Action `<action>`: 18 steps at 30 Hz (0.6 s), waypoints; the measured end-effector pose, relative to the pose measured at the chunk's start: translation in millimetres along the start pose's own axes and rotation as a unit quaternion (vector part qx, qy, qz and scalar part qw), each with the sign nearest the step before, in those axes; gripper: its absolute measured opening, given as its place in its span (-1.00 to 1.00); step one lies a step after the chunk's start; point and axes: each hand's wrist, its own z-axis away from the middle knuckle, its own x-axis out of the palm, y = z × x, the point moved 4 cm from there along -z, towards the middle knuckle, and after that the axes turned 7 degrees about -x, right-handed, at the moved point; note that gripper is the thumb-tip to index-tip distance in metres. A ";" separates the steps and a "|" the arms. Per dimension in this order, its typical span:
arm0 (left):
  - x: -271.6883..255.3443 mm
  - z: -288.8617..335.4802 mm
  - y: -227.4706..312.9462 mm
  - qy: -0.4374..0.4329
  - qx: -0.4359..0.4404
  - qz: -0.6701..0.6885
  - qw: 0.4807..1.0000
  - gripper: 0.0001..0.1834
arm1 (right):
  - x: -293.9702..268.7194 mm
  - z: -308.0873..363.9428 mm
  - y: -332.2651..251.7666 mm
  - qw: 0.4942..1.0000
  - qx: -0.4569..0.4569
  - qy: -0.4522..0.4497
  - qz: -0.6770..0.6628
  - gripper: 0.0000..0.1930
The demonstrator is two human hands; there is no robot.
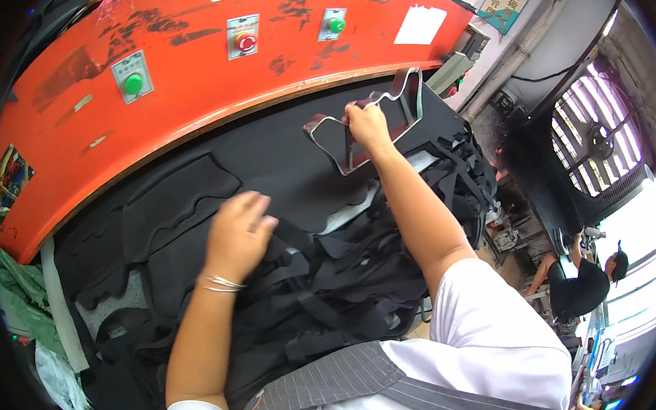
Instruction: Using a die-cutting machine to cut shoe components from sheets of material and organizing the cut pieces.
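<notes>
My right hand [368, 127] is closed around the middle of a cutting die [350, 149], a metal strip frame with a wavy outline and a crossbar. The die is over the far right part of a black sheet of material [279, 144], close to the orange machine. Nearer to me and further left, my left hand [238, 237] has its fingers apart and holds nothing. It is above the black material, beside a wavy-edged cut piece [181, 191]. Whether the left fingers touch the material, I cannot tell.
An orange machine beam [192, 78] with green and red push buttons spans the far side. Tangled black offcuts [334, 302] heap along the near edge. Green plastic sacking [21, 291] hangs at the left. Further right, a person in black [579, 287] sits by a large fan [602, 139].
</notes>
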 end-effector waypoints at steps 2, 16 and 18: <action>46.9 -0.1 32.5 -0.075 0.041 -0.054 0.995 -0.39 | 1.0 -20.7 62.2 0.996 0.083 0.011 0.030 -0.70; 92.1 -11.0 36.2 -0.175 -0.078 -0.313 0.930 -0.19 | -40.4 -49.5 93.3 0.931 -0.274 -0.201 0.133 -0.18; 103.5 -0.8 24.0 -0.149 -0.115 -0.336 0.923 -0.19 | -73.9 -43.9 107.7 0.897 -0.298 -0.215 0.245 -0.26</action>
